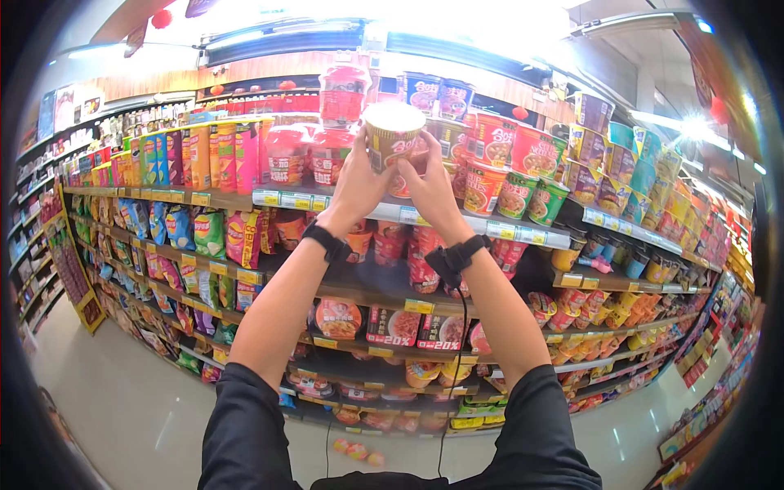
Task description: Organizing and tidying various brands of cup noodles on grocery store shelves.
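Note:
Both hands hold one brown-gold instant noodle cup (387,138) with a pale lid, upright, at the height of the top shelf. My left hand (358,177) grips its left side and my right hand (432,184) its right side, thumbs towards the front. Behind and right of it stand more noodle cups, among them a red cup (493,138), an orange cup (484,187) and a green cup (547,201). To the left are red-lidded plastic tubs (288,153), and another such tub (344,95) is stacked higher. Dark straps circle both wrists, and a cable hangs from the right one.
The top shelf's price rail (398,214) runs below my hands. Bagged chips (210,233) and tall snack tubes (226,156) fill shelves at the left. Stacked cups (588,180) stand at the right. Several small round packages (357,452) lie low down near the floor.

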Demonstrator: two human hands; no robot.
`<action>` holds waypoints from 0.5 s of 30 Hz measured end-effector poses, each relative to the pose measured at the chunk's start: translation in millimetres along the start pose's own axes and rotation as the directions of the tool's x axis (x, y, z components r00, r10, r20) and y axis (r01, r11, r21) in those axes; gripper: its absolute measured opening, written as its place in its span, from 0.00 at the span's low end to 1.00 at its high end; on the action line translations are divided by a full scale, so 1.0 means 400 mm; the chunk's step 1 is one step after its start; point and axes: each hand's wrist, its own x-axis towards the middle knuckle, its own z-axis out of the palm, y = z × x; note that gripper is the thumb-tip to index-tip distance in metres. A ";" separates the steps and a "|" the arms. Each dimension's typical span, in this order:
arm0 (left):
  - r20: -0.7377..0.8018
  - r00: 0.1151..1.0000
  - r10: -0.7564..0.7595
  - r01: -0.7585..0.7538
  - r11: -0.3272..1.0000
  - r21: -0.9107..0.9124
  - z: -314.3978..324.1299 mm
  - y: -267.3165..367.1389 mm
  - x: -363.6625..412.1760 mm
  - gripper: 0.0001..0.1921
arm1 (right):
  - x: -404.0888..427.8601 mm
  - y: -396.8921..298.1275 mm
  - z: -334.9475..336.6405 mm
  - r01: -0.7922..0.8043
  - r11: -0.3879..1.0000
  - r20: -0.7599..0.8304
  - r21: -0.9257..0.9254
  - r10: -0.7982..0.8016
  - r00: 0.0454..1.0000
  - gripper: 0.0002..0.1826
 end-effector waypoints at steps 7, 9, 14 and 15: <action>-0.031 0.994 -0.109 0.112 0.987 0.115 0.002 -0.076 0.086 0.46 | 0.087 0.102 0.069 0.014 0.983 0.018 -0.182 -0.011 1.000 0.36; -0.007 0.988 -0.156 0.155 0.973 0.171 0.009 -0.098 0.100 0.46 | 0.098 0.144 0.086 0.018 0.995 0.064 -0.096 -0.012 0.998 0.36; -0.127 0.991 -0.028 0.061 0.962 0.268 0.030 -0.189 0.102 0.40 | 0.088 0.214 0.126 0.057 0.993 0.130 -0.106 -0.043 0.991 0.35; -0.128 0.991 -0.028 0.061 0.963 0.264 0.035 -0.197 0.099 0.40 | 0.088 0.223 0.133 0.127 0.976 0.143 -0.178 -0.102 0.984 0.36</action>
